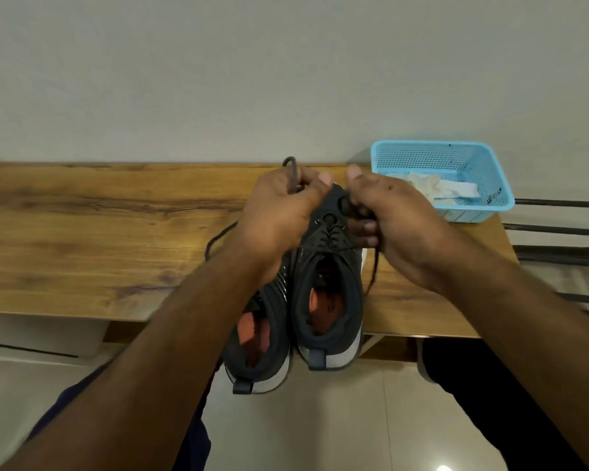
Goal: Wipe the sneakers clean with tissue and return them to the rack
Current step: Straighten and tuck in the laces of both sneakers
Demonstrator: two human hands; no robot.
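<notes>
The brown wood-grain table (82, 232) ran along a pale grey wall, and the pair of dark grey knit sneakers with white soles (327, 294) stood side by side at its near edge, heels overhanging toward the person, long axes pointing at the wall. The left hand (279, 212), above the left shoe, had its grip closed on a dark lace (291, 171). The right hand (388, 212) pinched laces over the right shoe's tongue. Right of the sneakers sat a light blue perforated plastic basket (490, 164) holding crumpled white tissue (436, 186); the right hand was nearer it. Beyond the table's right end, dark metal rack bars (558, 229) showed.
</notes>
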